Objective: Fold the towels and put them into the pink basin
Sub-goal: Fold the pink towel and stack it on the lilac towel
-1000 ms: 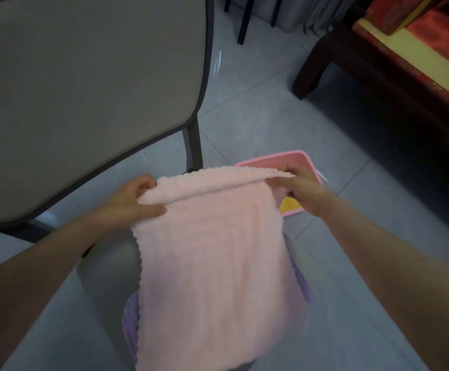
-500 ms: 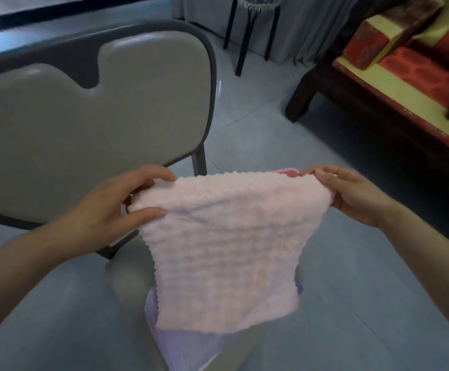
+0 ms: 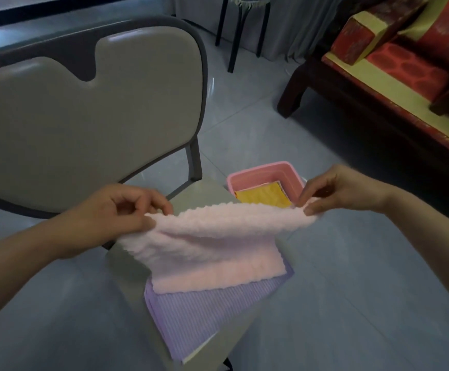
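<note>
A pale pink towel (image 3: 218, 245) is stretched between my hands, its lower part resting on a purple striped towel (image 3: 204, 314) that lies flat on the chair seat (image 3: 127, 266). My left hand (image 3: 121, 210) pinches the towel's top left corner. My right hand (image 3: 335, 191) pinches the top right corner. Behind the pink towel, on the floor, stands the pink basin (image 3: 293, 178) with a folded yellow towel (image 3: 263, 196) inside. The basin's near edge is hidden by the pink towel.
The grey chair back (image 3: 84, 116) rises at the left. A dark wooden sofa (image 3: 378, 97) with red and yellow cushions runs along the right. A black stool (image 3: 242, 30) stands at the back. Grey tiled floor (image 3: 365, 290) lies to the right of the chair.
The pink towel has come down from hanging in the air, and its lower part now lies on the purple towel. The basin with the yellow towel has come back into view.
</note>
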